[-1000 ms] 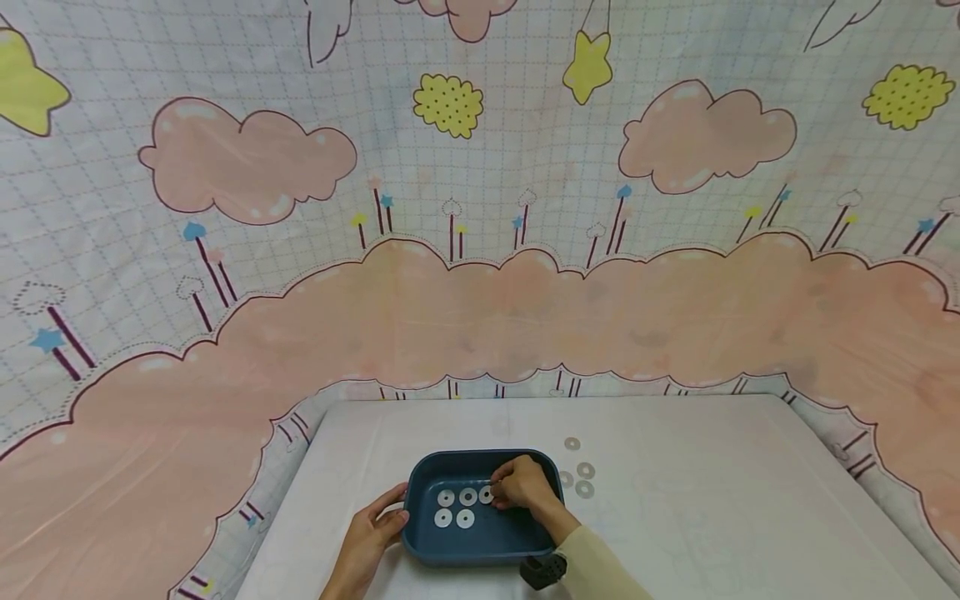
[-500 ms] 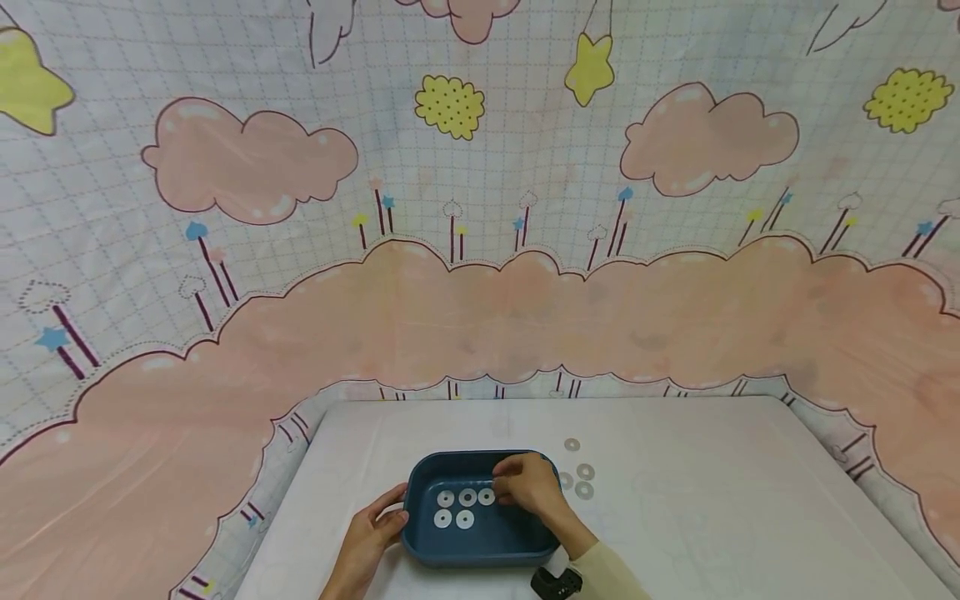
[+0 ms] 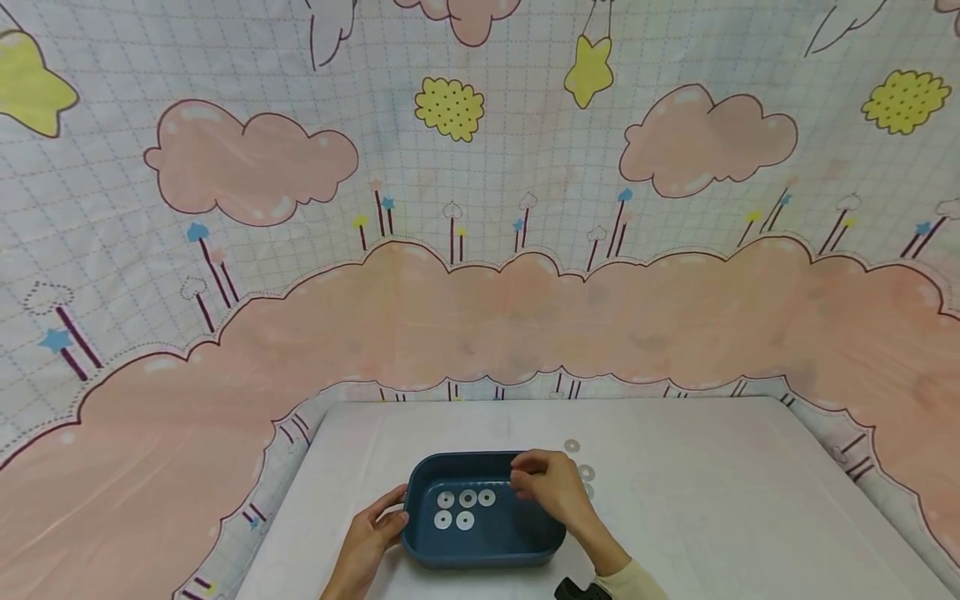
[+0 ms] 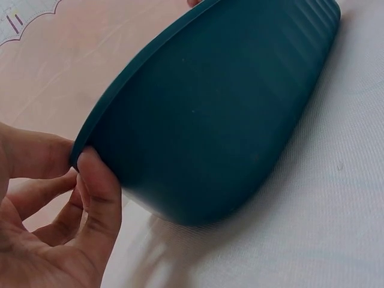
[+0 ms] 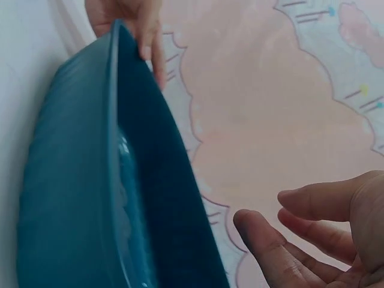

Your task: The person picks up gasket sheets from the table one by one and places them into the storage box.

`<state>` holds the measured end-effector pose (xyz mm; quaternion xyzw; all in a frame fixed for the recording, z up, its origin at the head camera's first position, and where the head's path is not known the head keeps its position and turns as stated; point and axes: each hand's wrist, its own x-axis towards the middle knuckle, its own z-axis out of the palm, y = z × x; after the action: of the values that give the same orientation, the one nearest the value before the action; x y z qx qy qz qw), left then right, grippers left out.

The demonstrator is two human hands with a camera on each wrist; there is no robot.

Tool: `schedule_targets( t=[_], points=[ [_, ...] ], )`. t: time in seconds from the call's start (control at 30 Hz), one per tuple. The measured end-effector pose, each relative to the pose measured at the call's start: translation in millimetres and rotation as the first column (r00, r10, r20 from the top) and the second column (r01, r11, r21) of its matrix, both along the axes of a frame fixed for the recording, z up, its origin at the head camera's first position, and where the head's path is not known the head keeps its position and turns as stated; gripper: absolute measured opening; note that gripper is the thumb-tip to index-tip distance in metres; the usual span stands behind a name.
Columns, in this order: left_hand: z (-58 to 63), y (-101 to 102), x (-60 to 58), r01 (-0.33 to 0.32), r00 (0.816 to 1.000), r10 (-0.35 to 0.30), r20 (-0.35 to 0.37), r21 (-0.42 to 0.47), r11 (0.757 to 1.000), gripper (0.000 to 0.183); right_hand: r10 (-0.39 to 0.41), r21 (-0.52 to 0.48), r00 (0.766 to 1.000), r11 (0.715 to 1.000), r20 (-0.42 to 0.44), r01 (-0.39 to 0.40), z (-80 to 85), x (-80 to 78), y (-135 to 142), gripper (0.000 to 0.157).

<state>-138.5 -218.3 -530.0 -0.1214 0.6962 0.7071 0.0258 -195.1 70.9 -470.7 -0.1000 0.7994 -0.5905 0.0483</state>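
Observation:
A blue rectangular tray (image 3: pixel 510 542) stands on the table, with several flat washers (image 3: pixel 468 498) inside: three in a back row, two in front. At its left end my left hand (image 3: pixel 366 533) holds the rim. In the left wrist view, the fingers of that hand (image 4: pixel 66 222) pinch the edge of the tray (image 4: pixel 210 120). Over the tray's right end hovers my right hand (image 3: pixel 555 487), fingers loosely bent. Its fingertips stand apart with nothing between them in the right wrist view, where the hand (image 5: pixel 318 240) is beside the tray (image 5: pixel 72 180).
Several more washers (image 3: pixel 572 446) lie on the white-covered table (image 3: pixel 712 500), just right of the tray; my right hand partly hides them. A dark wrist device (image 3: pixel 581 590) sits by my right sleeve (image 3: pixel 633 581). Behind the table hangs a cloud-patterned cloth (image 3: pixel 480 325).
My right hand has let go of the rightmost back-row washer inside the tray and moved up and right toward the tray's right rim. The left hand keeps its place.

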Motion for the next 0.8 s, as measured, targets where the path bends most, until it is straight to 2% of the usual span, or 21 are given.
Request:
schedule_targets(
  t=[0.27,0.5,0.8],
  points=[
    [-0.1,-2,-1.0,-0.009,1.000,0.009,0.008,-0.003,1.000,0.050,-0.108,-0.043,0.994,0.993,0.026,0.109,8.6,5.7,22,0.020],
    [-0.4,-3,-1.5,-0.003,1.000,0.003,0.009,-0.002,1.000,0.050,-0.186,-0.079,0.982,0.979,0.040,0.189,9.7,4.6,37,0.018],
    [-1.9,-1,-1.6,-0.001,1.000,0.001,0.004,-0.005,1.000,0.051,-0.245,-0.017,0.970,0.969,0.009,0.245,4.2,-0.6,60,0.021]
  ],
)
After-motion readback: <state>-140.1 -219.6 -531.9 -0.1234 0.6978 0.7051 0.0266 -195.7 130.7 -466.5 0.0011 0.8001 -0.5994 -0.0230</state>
